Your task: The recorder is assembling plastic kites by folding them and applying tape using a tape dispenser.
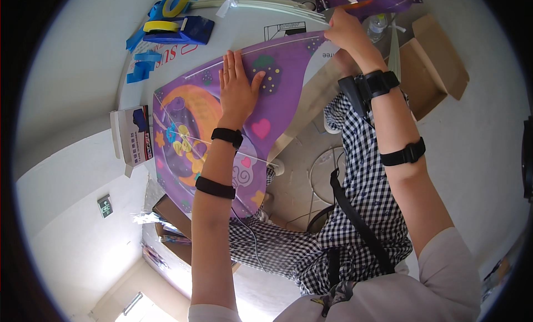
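A purple kite (286,72) printed with an orange moon, stars and pink hearts lies on the table, its lower part reaching past the table edge. My left hand (239,86) rests flat on it near the upper edge, fingers stretched out and thumb apart. At the kite's far right corner, my right hand (348,36) has its fingers pinched together on the tip. A thin pale rod (255,48) runs along the upper edge between the hands. Another thin rod (258,158) crosses the lower part, partly hidden under my left forearm.
A bundle of pale rods (266,4) tied with white lies along the far side. Left of it are a blue tape dispenser (197,30), a yellow tape roll (176,3) and blue strips (142,66). A clear bottle (377,25) and an opened cardboard box (425,80) stand at right.
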Available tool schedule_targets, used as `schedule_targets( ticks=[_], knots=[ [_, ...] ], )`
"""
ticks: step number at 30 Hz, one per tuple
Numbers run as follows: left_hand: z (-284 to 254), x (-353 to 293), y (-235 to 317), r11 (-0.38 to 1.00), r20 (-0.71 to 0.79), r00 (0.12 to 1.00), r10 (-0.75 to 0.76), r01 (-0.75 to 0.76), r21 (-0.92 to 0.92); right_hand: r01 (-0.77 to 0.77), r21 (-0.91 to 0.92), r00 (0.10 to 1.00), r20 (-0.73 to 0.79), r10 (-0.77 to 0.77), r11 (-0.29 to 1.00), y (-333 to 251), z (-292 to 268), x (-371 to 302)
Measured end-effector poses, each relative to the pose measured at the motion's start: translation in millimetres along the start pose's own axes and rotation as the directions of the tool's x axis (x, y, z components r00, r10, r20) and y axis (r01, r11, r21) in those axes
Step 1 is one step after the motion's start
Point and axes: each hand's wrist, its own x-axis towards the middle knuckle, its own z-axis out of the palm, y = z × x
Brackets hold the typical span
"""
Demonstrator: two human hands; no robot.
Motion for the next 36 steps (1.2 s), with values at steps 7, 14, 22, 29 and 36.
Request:
schedule_targets(
  ticks=[7, 14, 22, 29, 36],
  knots=[
    [7.0, 6.8, 2.7, 0.985, -0.086, 0.984, -0.158, 0.163, 0.060, -0.032, -0.004, 0.999, 0.012, 0.032, 0.999, 2.0, 2.3, 2.2],
    [6.8, 16.2, 66.1, 0.983, -0.073, 0.981, 0.181, -0.180, 0.027, -0.012, -0.027, 1.000, -0.019, 0.012, 1.000, 3.8, 6.9, 2.4],
    [17.9, 23.2, 108.1, 0.968, -0.067, 0.965, 0.252, -0.253, -0.006, 0.013, -0.023, 0.998, -0.059, -0.014, 1.000, -0.7, 1.3, -1.3],
    [28.4, 34.2, 123.7, 0.944, -0.095, 0.949, 0.300, -0.310, -0.114, -0.036, 0.072, 0.999, -0.001, 0.036, 0.997, -2.9, -1.7, 0.2],
    [22.5, 32.8, 120.3, 0.947, -0.200, 0.951, 0.234, -0.269, -0.175, -0.077, 0.095, 0.994, 0.084, 0.069, 0.992, 10.1, 1.6, 10.3]
  ],
)
